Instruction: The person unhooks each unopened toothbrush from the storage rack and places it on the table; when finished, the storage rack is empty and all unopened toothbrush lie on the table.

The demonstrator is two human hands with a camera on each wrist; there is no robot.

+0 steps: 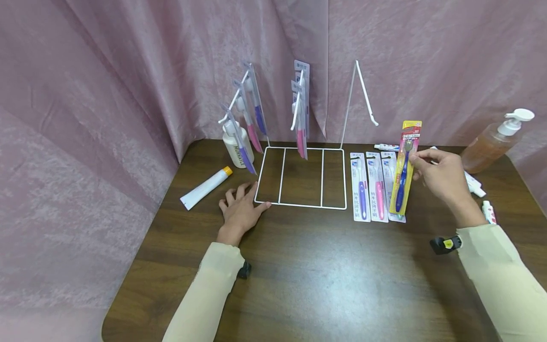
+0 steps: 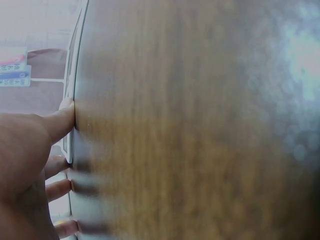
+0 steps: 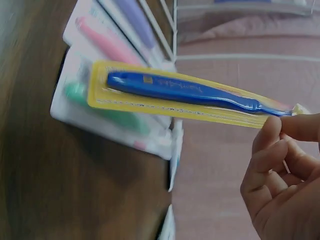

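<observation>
My right hand (image 1: 440, 173) pinches a packaged toothbrush (image 1: 403, 175) between thumb and fingers at the side of its yellow card. Its handle is dark blue, and in the head view it overlaps a packaged green toothbrush (image 3: 107, 110). To its left lie a pink packaged toothbrush (image 1: 378, 190) and a purple packaged toothbrush (image 1: 361, 192). At the front left corner of the white wire rack (image 1: 301, 204), my left hand (image 1: 241, 209) rests with fingers spread on the table and thumb at the front wire. Packaged toothbrushes hang from the rack's left and middle hooks; its right hook (image 1: 366, 95) is bare.
A white bottle (image 1: 238, 151) stands behind the rack's left side, and a white tube with an orange cap (image 1: 206, 187) lies left of my left hand. Several small tubes lie around my right hand. A pump bottle (image 1: 489, 147) stands at the back right, before the pink curtain (image 1: 406, 61).
</observation>
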